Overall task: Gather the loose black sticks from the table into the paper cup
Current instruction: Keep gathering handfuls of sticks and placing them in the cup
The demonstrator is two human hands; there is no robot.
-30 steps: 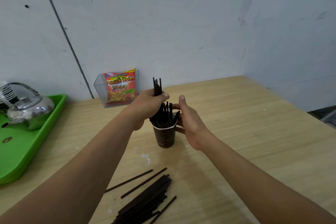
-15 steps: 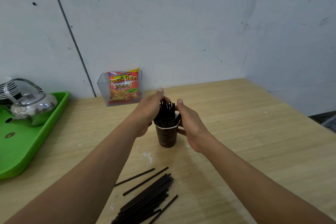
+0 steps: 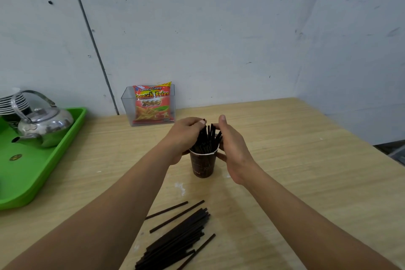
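Sticks [image 3: 175,241] loose on the table [image 3: 306,182] are cut off below.

We see a table [image 3: 295,160] of pale wood grain, smooth and matt, with a chalky white smear on it; the paper cup [image 3: 202,165] is dark brown printed paper, dull, with a white rolled rim; the black sticks [image 3: 175,241] look like thin plastic, smooth with only a faint sheen; the kettle [image 3: 47,124] is polished metal, mirror-bright; the tray [image 3: 32,177] under it is green plastic, glossy; the box [image 3: 128,103] by the wall [image 3: 219,39] is clear hard plastic; the snack packet [image 3: 152,105] inside is shiny printed film; the wall itself is painted pale, matt, scuffed and chipped in places.
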